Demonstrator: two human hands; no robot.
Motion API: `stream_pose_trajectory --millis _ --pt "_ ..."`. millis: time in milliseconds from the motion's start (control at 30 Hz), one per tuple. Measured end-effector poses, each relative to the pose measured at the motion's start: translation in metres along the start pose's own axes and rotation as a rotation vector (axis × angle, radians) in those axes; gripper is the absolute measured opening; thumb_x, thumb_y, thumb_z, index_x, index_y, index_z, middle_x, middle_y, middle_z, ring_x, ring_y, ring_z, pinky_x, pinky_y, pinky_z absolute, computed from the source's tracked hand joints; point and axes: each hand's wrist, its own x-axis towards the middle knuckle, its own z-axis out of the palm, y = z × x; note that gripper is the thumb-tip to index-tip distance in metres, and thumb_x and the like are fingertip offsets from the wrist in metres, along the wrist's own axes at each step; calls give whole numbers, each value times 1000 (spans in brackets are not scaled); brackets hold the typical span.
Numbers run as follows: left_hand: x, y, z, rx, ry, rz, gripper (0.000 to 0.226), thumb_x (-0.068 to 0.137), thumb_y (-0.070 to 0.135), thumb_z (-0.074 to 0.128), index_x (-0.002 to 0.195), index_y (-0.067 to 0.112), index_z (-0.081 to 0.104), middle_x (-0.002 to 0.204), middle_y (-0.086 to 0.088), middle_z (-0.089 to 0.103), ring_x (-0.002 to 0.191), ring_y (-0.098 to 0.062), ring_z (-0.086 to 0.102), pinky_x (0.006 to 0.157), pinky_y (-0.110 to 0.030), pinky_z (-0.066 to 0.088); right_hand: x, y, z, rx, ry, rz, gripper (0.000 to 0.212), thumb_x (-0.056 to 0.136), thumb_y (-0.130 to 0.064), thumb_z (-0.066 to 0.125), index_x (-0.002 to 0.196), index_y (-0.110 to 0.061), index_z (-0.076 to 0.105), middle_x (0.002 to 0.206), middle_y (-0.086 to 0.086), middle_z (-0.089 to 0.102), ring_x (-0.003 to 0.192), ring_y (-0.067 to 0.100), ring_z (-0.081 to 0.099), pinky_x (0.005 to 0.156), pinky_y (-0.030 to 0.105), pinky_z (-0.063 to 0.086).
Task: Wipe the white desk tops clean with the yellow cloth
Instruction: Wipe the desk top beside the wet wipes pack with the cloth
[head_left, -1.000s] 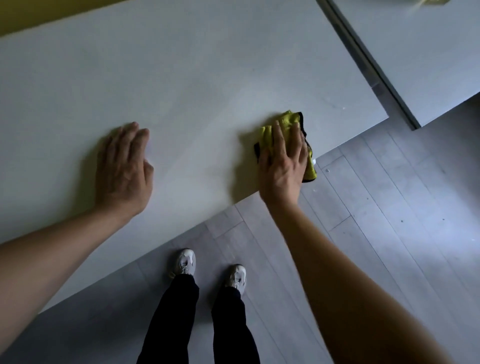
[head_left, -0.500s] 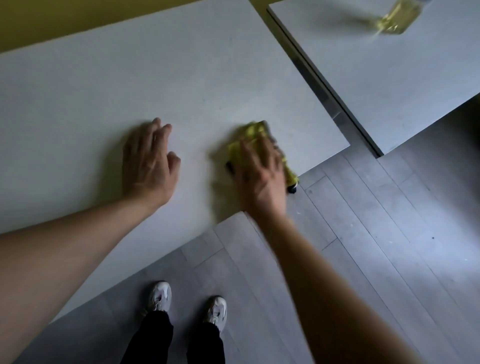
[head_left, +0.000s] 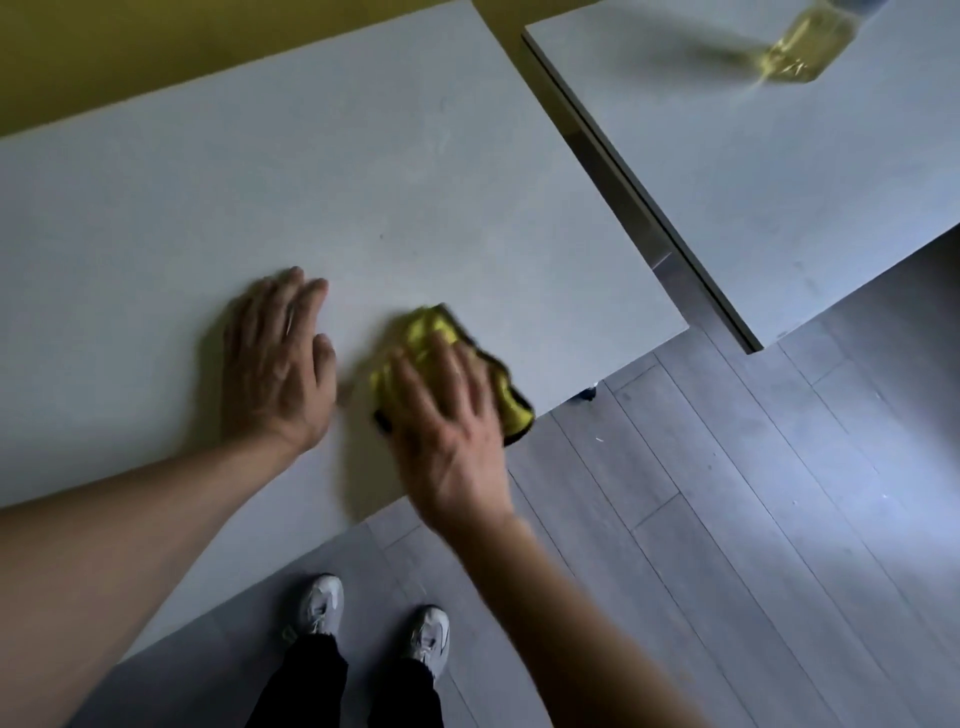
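The yellow cloth (head_left: 439, 338), folded with a dark edge, lies near the front edge of the white desk top (head_left: 260, 171). My right hand (head_left: 452, 431) presses flat on the cloth with spread fingers, covering most of it. My left hand (head_left: 278, 364) rests palm down on the desk just left of the cloth, fingers straight. A second white desk top (head_left: 779, 171) stands to the right, across a narrow gap.
A clear bottle of yellowish liquid (head_left: 800, 47) stands blurred on the far part of the right desk. Grey plank floor (head_left: 727, 519) runs in front, with my feet in white shoes (head_left: 374, 618) below the desk edge. A yellow wall lies behind.
My right hand has slid the cloth leftward along the front edge, closer to my left hand. The view has shifted, bringing the right desk and bottle further in.
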Motion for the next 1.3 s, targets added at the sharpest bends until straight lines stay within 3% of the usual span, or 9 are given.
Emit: stream_pose_trajectory --millis 133,300,433,500,667,767,1067,1167,1300 --pt "-1 -1 -1 0 5 18 56 97 19 41 151 8 49 160 -18 42 148 -40 38 125 -53 24 7 32 -12 -4 -66 -173 50 102 -44 50 149 -26 47 161 11 32 148 34 28 120 48 25" --pt "-1 2 0 5 -17 -6 56 97 22 40 152 9 47 161 -17 40 149 -39 36 125 -52 23 70 149 -79 -144 165 424 54 100 -38 54 151 -25 43 163 17 25 144 41 30 117 54 26" --pt "1 3 2 6 -24 -23 55 98 22 41 151 8 47 161 -17 40 149 -39 35 125 -53 22 94 155 -83 -112 189 621 55 103 -44 45 155 -32 32 167 11 11 150 38 15 121 55 18" --pt "0 3 3 -10 -15 -22 55 99 22 41 151 8 48 161 -17 41 149 -39 36 125 -54 23 90 118 -62 -109 144 566 58 103 -40 48 157 -26 32 166 17 12 150 42 14 122 55 14" --pt "0 1 1 -85 47 -65 56 97 17 37 148 0 50 157 -21 46 147 -41 41 122 -56 30 63 -13 11 -16 -69 -41 51 100 -37 51 148 -19 49 160 20 32 148 40 27 121 52 21" --pt "0 -2 0 -84 64 -84 58 95 17 38 149 -1 49 156 -23 46 146 -43 41 122 -57 31 69 -9 15 -25 -171 -220 53 104 -47 41 152 -27 42 163 13 29 151 33 23 122 48 23" --pt "1 1 3 -52 24 -106 56 100 18 38 152 -2 45 161 -21 40 150 -42 37 123 -57 27 156 119 -62 -127 113 625 54 107 -43 35 158 -34 23 168 7 4 152 34 10 124 48 9" --pt "0 1 5 -65 49 -101 55 100 16 39 152 -3 45 160 -22 41 149 -43 37 123 -58 29 148 82 -37 -147 88 535 56 105 -34 43 158 -28 27 167 14 9 150 39 16 123 50 13" --pt "-1 -2 8 -54 57 -104 55 98 17 40 147 -5 50 156 -24 45 147 -45 41 121 -61 29 121 -7 21 -72 -87 34 56 98 -38 60 150 -22 47 160 19 31 146 41 28 120 51 23"
